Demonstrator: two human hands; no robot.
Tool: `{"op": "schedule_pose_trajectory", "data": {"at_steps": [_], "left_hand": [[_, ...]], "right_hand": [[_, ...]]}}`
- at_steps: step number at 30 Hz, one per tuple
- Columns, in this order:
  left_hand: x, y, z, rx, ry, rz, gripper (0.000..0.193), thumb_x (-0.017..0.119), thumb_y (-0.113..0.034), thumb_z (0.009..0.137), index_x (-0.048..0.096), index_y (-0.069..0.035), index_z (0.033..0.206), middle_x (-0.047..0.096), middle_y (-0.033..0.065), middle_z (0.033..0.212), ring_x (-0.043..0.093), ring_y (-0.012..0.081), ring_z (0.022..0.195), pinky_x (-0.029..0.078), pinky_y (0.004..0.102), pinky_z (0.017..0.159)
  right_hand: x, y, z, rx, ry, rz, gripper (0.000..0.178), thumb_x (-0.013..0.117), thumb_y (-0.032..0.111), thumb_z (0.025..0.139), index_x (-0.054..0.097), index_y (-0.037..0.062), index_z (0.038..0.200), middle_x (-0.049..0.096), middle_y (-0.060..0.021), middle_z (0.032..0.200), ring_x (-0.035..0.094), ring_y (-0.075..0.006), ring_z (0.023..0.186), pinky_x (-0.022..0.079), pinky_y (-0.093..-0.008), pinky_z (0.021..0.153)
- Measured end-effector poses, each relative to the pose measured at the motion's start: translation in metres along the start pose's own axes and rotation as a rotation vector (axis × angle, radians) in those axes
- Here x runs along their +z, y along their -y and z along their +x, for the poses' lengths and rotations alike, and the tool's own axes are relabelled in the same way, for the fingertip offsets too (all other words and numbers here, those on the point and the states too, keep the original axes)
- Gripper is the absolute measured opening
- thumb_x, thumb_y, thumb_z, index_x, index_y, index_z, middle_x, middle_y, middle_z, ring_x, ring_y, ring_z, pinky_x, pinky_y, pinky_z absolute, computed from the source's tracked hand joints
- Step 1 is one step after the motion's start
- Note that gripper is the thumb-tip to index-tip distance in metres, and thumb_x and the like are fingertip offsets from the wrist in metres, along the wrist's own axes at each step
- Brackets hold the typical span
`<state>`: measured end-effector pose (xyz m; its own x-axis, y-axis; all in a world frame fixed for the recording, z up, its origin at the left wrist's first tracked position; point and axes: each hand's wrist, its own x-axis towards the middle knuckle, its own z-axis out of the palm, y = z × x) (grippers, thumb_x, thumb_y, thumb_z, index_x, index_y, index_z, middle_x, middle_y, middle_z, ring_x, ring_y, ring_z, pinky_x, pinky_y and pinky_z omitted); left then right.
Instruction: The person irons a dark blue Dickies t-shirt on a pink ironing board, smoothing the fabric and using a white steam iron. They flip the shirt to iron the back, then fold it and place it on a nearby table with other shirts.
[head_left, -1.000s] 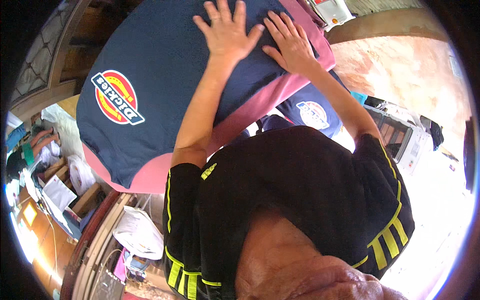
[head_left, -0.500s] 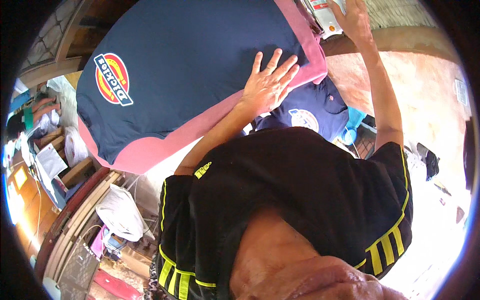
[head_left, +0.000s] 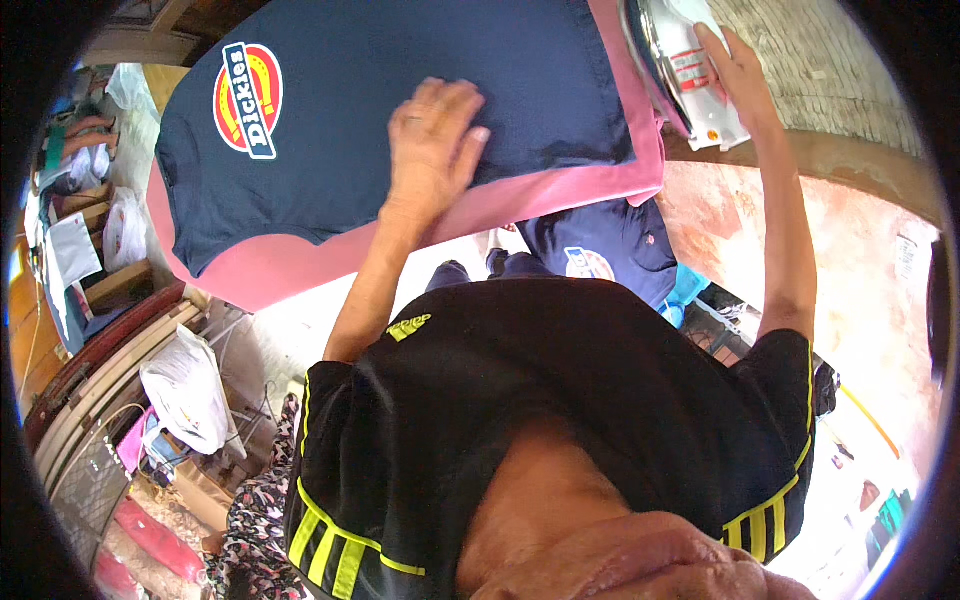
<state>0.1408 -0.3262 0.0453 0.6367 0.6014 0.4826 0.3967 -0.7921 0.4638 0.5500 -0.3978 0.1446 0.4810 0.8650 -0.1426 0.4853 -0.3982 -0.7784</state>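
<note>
Gripping iron [head_left: 688, 75] beside pink cover [head_left: 585, 188], right hand [head_left: 746, 88]; left hand [head_left: 432, 145] unclenched, palm down on navy shirt [head_left: 350, 110], right of round print [head_left: 249, 100]

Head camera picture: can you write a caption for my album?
Left hand resting on a navy shirt, right hand holding a white iron.

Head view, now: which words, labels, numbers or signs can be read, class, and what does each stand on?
Wording is located here, not copied:
Dark blue shirt: clear white lettering across a red-and-yellow emblem.
Black shirt: small yellow chest lettering, legible.
Lower blue garment: print partly hidden, unreadable.
White iron: red markings, too small to read.
Wall label: too small.
</note>
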Motion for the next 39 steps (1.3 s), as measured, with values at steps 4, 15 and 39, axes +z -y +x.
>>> {"op": "schedule_pose_trajectory", "data": {"at_steps": [4, 15, 39], "left_hand": [[-0.017, 0.046, -0.035, -0.247, 0.038, 0.402, 0.065, 0.061, -0.051, 0.093, 0.049, -0.015, 0.146, 0.038, 0.0164, 0.157, 0.030, 0.0422, 0.146, 0.024, 0.0638, 0.113], [-0.080, 0.085, -0.119, -0.647, 0.048, 0.603, 0.071, 0.047, -0.063, 0.096, 0.043, -0.021, 0.153, 0.030, 0.0165, 0.162, 0.021, 0.0447, 0.151, 0.016, 0.0656, 0.117], [-0.100, 0.099, -0.165, -0.617, -0.155, 0.509, 0.059, 0.049, -0.048, 0.099, 0.049, -0.016, 0.149, 0.034, 0.0159, 0.160, 0.024, 0.0434, 0.149, 0.016, 0.0635, 0.117]], "right_hand": [[0.056, 0.041, -0.052, -0.040, 0.064, 0.027, 0.033, 0.061, 0.040, 0.101, 0.063, 0.0086, 0.111, 0.047, 0.0058, 0.062, 0.039, -0.0023, 0.049, 0.029, -0.0223, 0.043], [0.261, 0.156, -0.022, -0.738, 0.092, -0.227, 0.038, 0.058, 0.037, 0.101, 0.056, 0.0006, 0.113, 0.068, -0.0283, 0.090, 0.067, -0.0473, 0.090, 0.052, -0.0477, 0.075], [0.372, 0.238, 0.075, -0.613, -0.070, -0.328, 0.051, 0.050, 0.042, 0.101, 0.053, -0.0090, 0.108, 0.062, -0.0397, 0.107, 0.060, -0.0543, 0.107, 0.049, -0.0566, 0.090]]}}
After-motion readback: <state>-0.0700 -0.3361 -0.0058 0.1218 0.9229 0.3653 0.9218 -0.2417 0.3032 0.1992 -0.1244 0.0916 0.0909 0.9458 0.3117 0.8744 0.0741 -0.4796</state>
